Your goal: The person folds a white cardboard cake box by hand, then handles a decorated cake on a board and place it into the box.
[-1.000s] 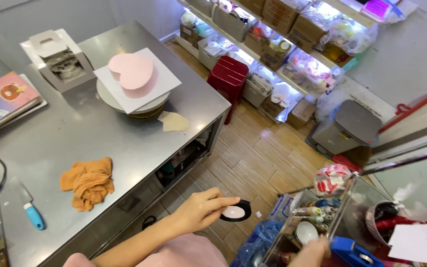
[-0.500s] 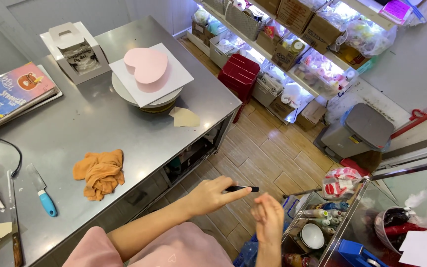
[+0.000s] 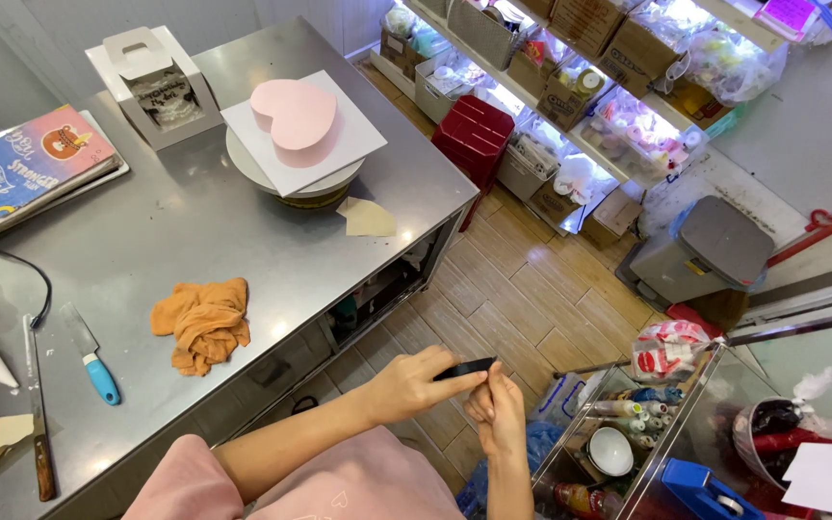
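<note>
Now, hands: we have our left hand and right hand together off the table's front edge, above the wood floor
Change: a second ago our left hand held the black disc alone, its white face up, with our right hand low near the cart; since then the right has come up to meet it and the disc has turned edge-on to us
Meaning: we judge both hands are now working the disc together, perhaps turning or opening it
Left hand: fingers narrow, pinched on the disc's near end
Right hand: fingers curled just under the disc's far end; whether they grip it we cannot tell
Disc axis: its long line runs nearly level, left to right, far end tipped slightly up, toward the cart
Disc place: in the air between our hands, well apart from the table
Table: pink heart cake on a white board near the far right corner; orange cloth and blue-handled scraper toward the front edge
</note>
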